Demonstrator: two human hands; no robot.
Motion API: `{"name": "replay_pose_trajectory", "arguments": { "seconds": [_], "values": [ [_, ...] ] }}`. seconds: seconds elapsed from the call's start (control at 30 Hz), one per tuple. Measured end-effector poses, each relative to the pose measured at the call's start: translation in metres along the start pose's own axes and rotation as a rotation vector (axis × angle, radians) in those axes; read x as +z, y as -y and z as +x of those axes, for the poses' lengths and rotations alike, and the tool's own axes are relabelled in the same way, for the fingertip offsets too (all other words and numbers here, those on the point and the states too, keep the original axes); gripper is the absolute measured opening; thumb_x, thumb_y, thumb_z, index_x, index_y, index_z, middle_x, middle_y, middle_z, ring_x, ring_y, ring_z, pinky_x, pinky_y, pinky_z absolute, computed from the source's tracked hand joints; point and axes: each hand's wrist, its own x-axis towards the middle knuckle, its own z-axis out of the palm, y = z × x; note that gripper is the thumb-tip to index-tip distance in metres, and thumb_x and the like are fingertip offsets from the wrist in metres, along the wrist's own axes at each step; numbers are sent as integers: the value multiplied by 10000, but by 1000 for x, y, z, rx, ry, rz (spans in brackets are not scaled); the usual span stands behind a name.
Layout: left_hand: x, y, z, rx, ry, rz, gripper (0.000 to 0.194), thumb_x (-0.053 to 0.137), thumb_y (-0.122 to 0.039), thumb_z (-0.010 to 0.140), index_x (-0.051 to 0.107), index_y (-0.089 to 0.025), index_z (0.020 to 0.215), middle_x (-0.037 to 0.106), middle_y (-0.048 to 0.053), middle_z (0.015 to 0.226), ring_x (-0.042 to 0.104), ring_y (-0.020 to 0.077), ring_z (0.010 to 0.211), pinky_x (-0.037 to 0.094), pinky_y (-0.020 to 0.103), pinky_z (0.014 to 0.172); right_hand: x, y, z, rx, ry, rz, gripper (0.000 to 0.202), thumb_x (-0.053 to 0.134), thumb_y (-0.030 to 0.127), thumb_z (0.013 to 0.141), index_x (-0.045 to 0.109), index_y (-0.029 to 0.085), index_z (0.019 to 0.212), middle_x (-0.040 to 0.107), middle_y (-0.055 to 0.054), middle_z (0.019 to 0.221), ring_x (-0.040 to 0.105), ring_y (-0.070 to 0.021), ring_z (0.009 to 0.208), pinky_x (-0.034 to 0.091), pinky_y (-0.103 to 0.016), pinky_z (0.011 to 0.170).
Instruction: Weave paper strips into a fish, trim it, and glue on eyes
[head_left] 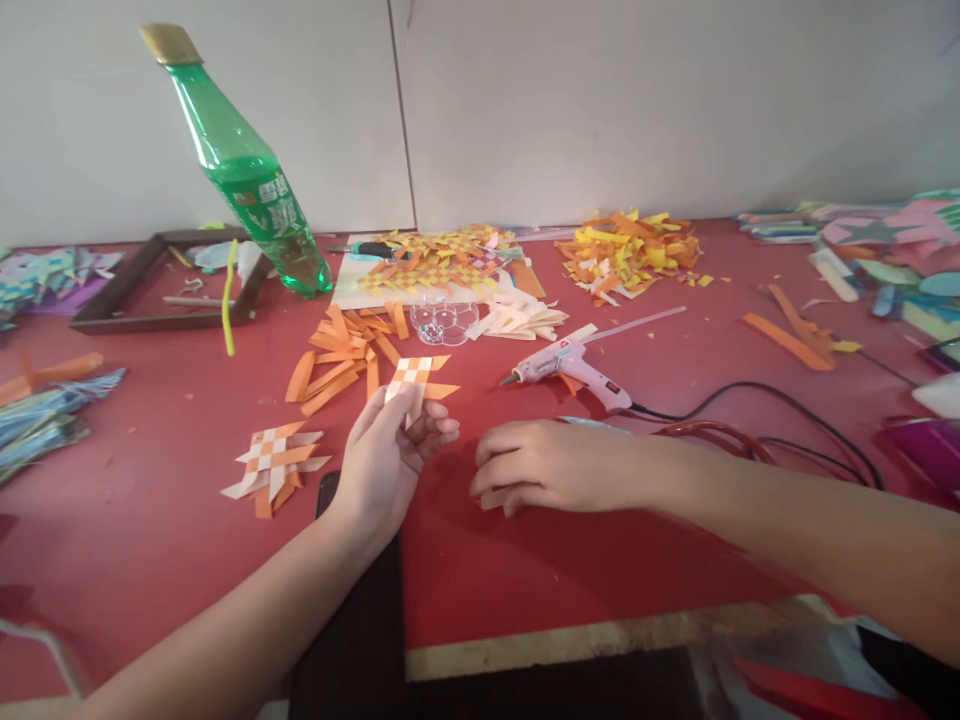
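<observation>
My left hand [386, 450] pinches a small woven paper piece [411, 378] between thumb and fingers. Its orange and cream strips form a checkered patch, with loose orange ends pointing right. My right hand [525, 465] is low over the red table, fingers curled together. A small pale edge shows under its fingertips; what it is I cannot make out. Another woven paper piece [274, 460] lies left of my left hand. Just beyond my right hand rests a pink glue gun [574, 372], a glue stick poking out of its back. Red scissor-like handles [720, 432] lie partly behind my right forearm.
Loose orange strips [337, 365], cream strips [525, 312] and a clear flower-shaped dish [444, 322] lie beyond my hands. A green bottle [255, 190] stands by a dark frame [157, 322]. Yellow-orange scraps [630, 250] are heaped behind. The glue gun's black cord [757, 388] loops right.
</observation>
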Motion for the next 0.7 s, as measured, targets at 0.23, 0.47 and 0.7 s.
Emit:
{"name": "replay_pose_trajectory", "arguments": {
  "seconds": [0.23,0.47,0.7],
  "values": [
    [-1,0,0,-2,17,2,178,645,-272,849,552,-166,740,641,-24,643,647,102,573,567,219,613,0,-8,18,-181,68,24,124,677,100,836,730,151,936,655,-36,886,605,-137,868,469,-220,755],
    [0,-1,1,-6,16,4,171,636,-272,850,551,-166,747,643,-19,649,655,109,570,569,229,608,10,-19,9,-152,-42,95,91,657,195,872,727,159,826,640,-25,840,609,-117,830,474,-205,771],
    [0,-1,0,-1,25,8,176,652,-289,836,558,-164,756,642,-19,645,652,107,566,564,224,601,18,-7,-1,-126,-106,-2,148,594,190,913,672,137,798,581,-49,815,521,-165,843,440,-267,768]
  ]
}}
